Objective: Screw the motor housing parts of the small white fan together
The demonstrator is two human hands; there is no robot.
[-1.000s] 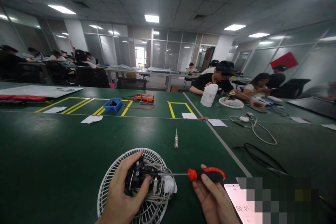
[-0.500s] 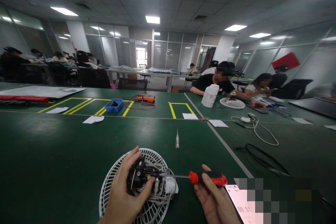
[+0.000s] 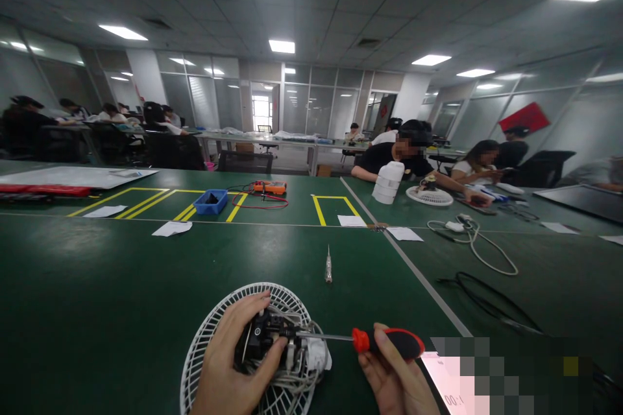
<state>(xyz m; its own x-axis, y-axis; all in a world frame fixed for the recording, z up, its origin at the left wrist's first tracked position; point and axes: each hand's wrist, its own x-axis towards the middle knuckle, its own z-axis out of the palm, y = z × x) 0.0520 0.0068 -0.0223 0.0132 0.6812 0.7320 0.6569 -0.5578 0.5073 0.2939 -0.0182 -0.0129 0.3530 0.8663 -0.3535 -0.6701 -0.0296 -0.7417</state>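
A white round fan grille [image 3: 202, 337] lies on the green table, carrying a black motor assembly [image 3: 257, 332] and bundled grey cable [image 3: 287, 384]. My left hand [image 3: 233, 356] is wrapped around the black assembly, with the thumb on its near side and the fingers over its far side. In my right hand [image 3: 389, 369] is a red-and-black screwdriver [image 3: 389, 342], gripped by its handle. Its shaft points left, level, and the tip meets the assembly beside my left thumb. Whether the tip sits in a screw is hidden. A small clear-handled screwdriver [image 3: 328, 267] lies farther back.
Behind stand a blue bin [image 3: 210, 201] and an orange multimeter [image 3: 270, 188] with red leads. A lit phone [image 3: 452, 379] lies by my right hand. Cables [image 3: 479, 243] lie right. Across the table a person [image 3: 403, 149] sits near a white container [image 3: 388, 183] and another grille [image 3: 428, 196].
The camera view has tilted up slightly, so the table things appear lower. The screwdriver handle has turned a little in my right hand; my left hand keeps its hold.
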